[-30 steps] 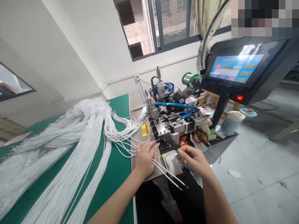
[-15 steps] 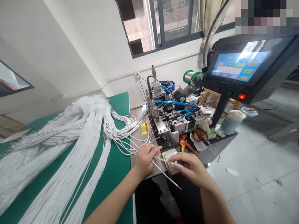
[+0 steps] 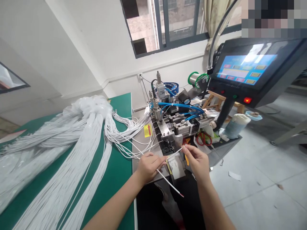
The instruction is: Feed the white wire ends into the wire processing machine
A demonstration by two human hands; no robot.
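Observation:
My left hand (image 3: 151,166) is closed around white cables near the front of the machine bed. One white cable (image 3: 175,154) runs from its fingers up to my right hand (image 3: 197,161), which pinches the tip between thumb and fingers. A second white cable (image 3: 169,184) slants down from under my left hand and ends in a small reddish tip. Just beyond both hands is the front of a bench machine (image 3: 168,129) with metal cylinders and blue air hoses. A pale metal block (image 3: 177,166) lies below the stretched cable.
Bundles of white cables (image 3: 88,140), partly in clear plastic, cover the green table (image 3: 121,185) at left. Orange-handled cutters (image 3: 186,158) and red-handled scissors (image 3: 203,139) lie right of the machine. A control screen (image 3: 247,68) overhangs the right side, near a bluish bottle (image 3: 236,126).
My right hand has moved up and forward, toward the machine, and now pinches the cable tip. The cable between the hands points upward. My left hand has shifted only slightly.

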